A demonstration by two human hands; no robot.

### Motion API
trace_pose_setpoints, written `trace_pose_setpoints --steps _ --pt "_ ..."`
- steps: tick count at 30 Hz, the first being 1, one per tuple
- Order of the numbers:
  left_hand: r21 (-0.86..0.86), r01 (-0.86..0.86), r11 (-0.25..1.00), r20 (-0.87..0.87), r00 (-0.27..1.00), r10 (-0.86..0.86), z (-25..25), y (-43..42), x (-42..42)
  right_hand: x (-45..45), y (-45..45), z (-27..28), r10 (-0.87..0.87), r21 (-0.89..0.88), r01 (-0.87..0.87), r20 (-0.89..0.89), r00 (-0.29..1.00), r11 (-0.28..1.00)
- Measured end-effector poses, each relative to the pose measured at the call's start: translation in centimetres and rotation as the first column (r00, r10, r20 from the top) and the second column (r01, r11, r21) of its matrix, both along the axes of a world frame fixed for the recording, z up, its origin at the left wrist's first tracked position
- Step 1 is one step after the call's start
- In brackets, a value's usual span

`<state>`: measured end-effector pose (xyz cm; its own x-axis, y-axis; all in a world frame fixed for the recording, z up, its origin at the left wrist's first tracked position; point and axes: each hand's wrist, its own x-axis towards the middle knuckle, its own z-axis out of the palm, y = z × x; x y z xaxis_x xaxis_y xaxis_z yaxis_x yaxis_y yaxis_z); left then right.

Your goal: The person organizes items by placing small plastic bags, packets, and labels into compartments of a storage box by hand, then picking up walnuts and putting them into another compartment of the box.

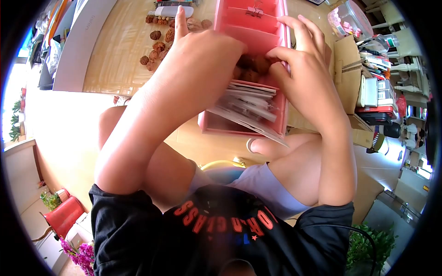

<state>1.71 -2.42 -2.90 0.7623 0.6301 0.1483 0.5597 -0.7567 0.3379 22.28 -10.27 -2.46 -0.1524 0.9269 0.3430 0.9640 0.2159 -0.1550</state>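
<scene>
A pink box with several compartments lies lengthwise in front of me. My left hand reaches over its left wall into a middle compartment; one finger points up outside, and the other fingertips are hidden. My right hand is at the right wall, its fingers apart. Two of its digits bend inward over the rim beside brown rounded things, partly shaded and covered by my hands. I cannot tell whether either hand grips one. White papers or envelopes stand in the nearer compartment, and a binder clip sits in the far one.
Brown wrinkled pits or nuts lie scattered on the wooden table, left of the box. A white box panel edges the table's left. At right are a clear round tub, a cardboard box and stacked small boxes.
</scene>
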Motion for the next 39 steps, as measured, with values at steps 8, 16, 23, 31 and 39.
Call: trace_pose_setpoints --steps 8,16,23,31,39 --pt "0.056 0.068 0.996 -0.083 0.995 -0.063 0.0 -0.2 -0.1 -0.5 0.5 -0.3 -0.033 -0.026 0.035 0.091 0.995 0.999" --pt "-0.035 0.187 0.982 0.163 0.97 -0.179 -2.3 0.5 -0.3 -0.6 0.4 -0.7 -0.056 -0.028 0.064 0.219 0.974 0.998" --pt "-0.049 0.085 0.995 -0.006 0.996 -0.085 0.9 0.1 -0.7 -0.9 -0.3 0.0 -0.079 0.116 0.088 -0.077 0.994 0.989" --pt "0.003 0.117 0.993 0.019 0.993 -0.117 2.7 1.8 -1.5 -1.4 -0.9 2.1 -0.047 0.052 0.056 -0.166 0.985 0.997" --pt "-0.439 0.139 0.888 0.442 0.894 0.079 3.1 5.7 -5.0 -3.7 0.0 4.1 -0.004 0.095 0.013 -0.096 0.995 0.995"
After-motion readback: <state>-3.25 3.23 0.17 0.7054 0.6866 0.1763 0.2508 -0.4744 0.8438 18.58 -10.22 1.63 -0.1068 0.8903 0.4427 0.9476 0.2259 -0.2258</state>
